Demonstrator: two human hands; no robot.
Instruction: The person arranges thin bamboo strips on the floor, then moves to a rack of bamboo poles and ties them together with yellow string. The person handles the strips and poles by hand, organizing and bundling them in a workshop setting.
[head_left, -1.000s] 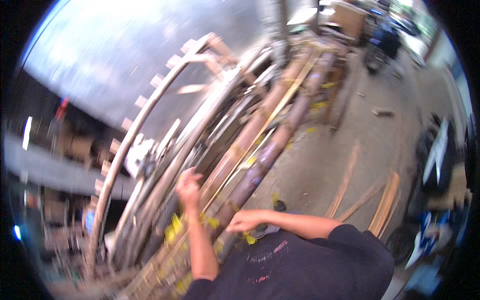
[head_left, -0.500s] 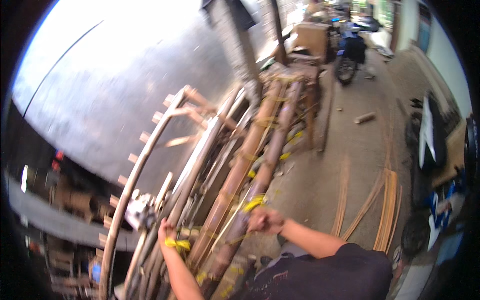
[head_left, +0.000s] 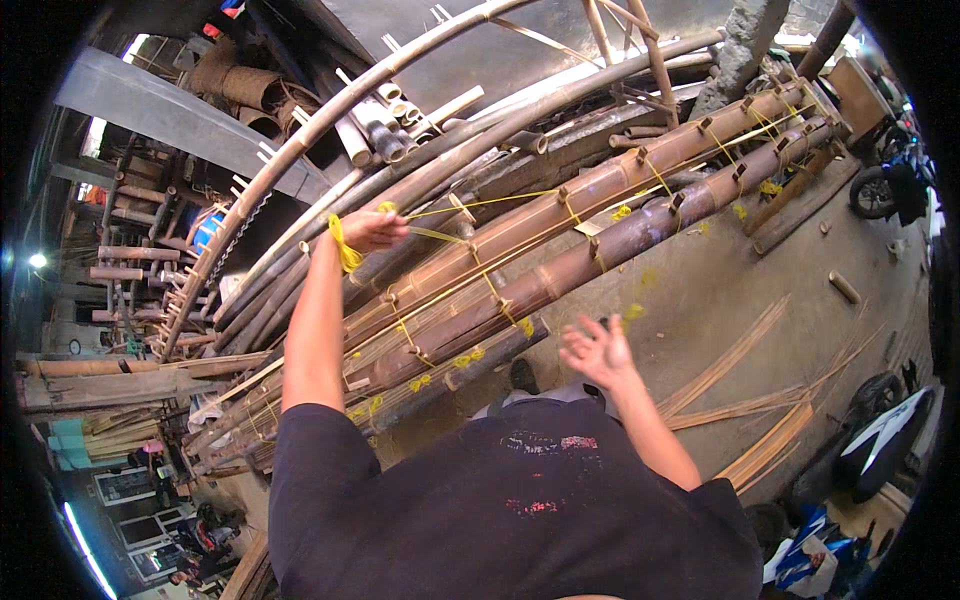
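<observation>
My left hand [head_left: 372, 229] is closed on a taut yellow string [head_left: 480, 203] that runs to the long bamboo poles. A loop of yellow twine [head_left: 343, 248] hangs around my left wrist. Two thick brown poles lie side by side, an upper bamboo pole [head_left: 520, 238] and a lower bamboo pole [head_left: 625, 243], with short pegs and yellow ties along both. My right hand [head_left: 600, 352] is open with fingers spread, in front of the lower pole and apart from it. Beside its fingertips is a blurred yellow tuft [head_left: 634, 312]; contact between them is unclear.
A curved bamboo frame [head_left: 290, 150] and more poles lie beyond the work. Split bamboo strips [head_left: 750, 370] and a short bamboo piece [head_left: 845, 288] are on the floor at right. A motorcycle [head_left: 878, 190] stands at the far right.
The view has swung toward the left. My right hand, earlier closed by a yellow tie on the lower pole, is now off it with fingers spread. My left hand now holds a stretched string.
</observation>
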